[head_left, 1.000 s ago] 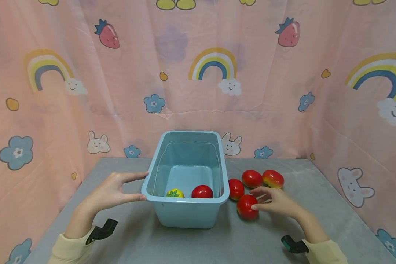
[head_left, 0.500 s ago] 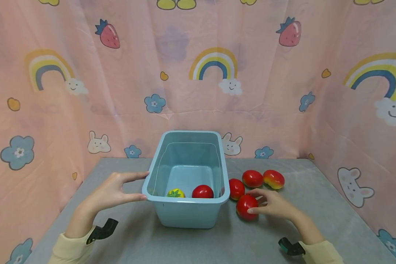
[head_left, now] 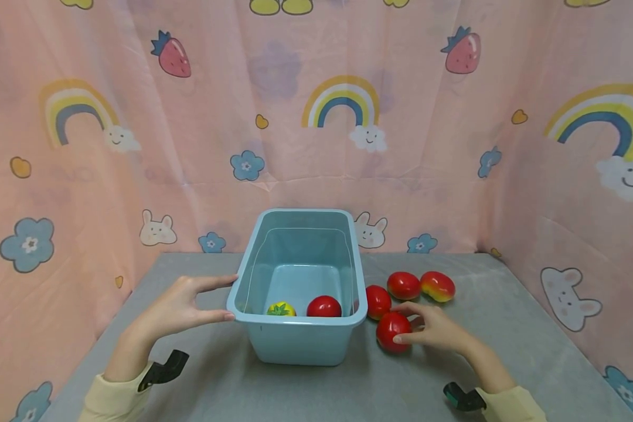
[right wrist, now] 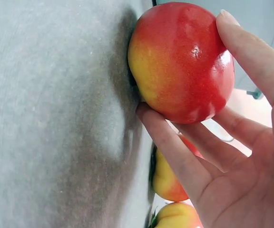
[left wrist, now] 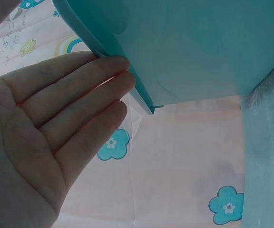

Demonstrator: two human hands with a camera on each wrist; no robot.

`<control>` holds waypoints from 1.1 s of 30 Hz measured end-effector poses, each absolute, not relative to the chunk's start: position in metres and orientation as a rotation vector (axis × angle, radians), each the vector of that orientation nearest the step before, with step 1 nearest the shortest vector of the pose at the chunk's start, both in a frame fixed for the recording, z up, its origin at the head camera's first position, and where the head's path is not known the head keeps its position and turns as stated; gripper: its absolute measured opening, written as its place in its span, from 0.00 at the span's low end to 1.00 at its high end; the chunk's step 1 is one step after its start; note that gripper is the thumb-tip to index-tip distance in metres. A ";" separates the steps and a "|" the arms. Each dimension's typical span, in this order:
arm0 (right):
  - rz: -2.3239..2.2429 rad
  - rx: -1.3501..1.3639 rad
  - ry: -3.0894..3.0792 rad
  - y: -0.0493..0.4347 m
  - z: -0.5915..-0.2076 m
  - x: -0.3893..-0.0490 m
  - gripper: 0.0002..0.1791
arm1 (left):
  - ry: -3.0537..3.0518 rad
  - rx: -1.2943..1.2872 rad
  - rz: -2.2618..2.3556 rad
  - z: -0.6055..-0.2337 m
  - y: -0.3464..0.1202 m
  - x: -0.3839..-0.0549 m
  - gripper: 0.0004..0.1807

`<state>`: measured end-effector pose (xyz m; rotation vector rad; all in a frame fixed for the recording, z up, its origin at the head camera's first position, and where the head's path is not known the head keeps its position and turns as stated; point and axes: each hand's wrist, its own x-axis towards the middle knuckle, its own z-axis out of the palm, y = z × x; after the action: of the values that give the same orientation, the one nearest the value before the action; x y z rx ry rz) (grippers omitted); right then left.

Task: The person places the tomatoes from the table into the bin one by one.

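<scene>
My left hand (head_left: 171, 313) touches the left rim of a light blue plastic bin (head_left: 300, 340), its fingers and thumb extended; the left wrist view shows the straight fingers (left wrist: 94, 90) against the rim. In the bin lie a red tomato (head_left: 324, 306) and a yellow one with a green star-shaped top (head_left: 281, 309). To the right of the bin, my right hand (head_left: 435, 328) holds a glossy tomato (head_left: 393, 332) between thumb and fingers. In the right wrist view this tomato (right wrist: 182, 61) is red with a yellow underside, on or just over the grey surface.
Three other tomatoes are on the grey table (head_left: 432, 387): one beside the bin (head_left: 378, 302), one behind it (head_left: 403, 285) and a red-yellow one (head_left: 438, 286) farther right. A pink patterned curtain (head_left: 200, 146) encloses the back and sides.
My right hand has moved slightly left and closed in around the tomato, which has shifted a little toward the bin. The left hand and bin stay in place.
</scene>
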<state>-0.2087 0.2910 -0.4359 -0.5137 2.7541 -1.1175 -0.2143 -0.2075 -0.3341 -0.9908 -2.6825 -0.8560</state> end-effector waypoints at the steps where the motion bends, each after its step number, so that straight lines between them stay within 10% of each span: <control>1: -1.119 -0.514 2.757 0.291 -0.436 -0.208 0.37 | -2.682 -0.991 -0.857 -0.334 -0.207 -0.214 0.35; 33: -1.189 -0.611 2.747 0.295 -0.440 -0.200 0.37 | -2.687 -0.985 -0.868 -0.335 -0.207 -0.215 0.35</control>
<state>-0.1998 0.2947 -0.4401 -0.6112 2.7467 -1.1886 -0.2147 -0.2070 -0.3353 -0.9851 -2.6871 -0.8684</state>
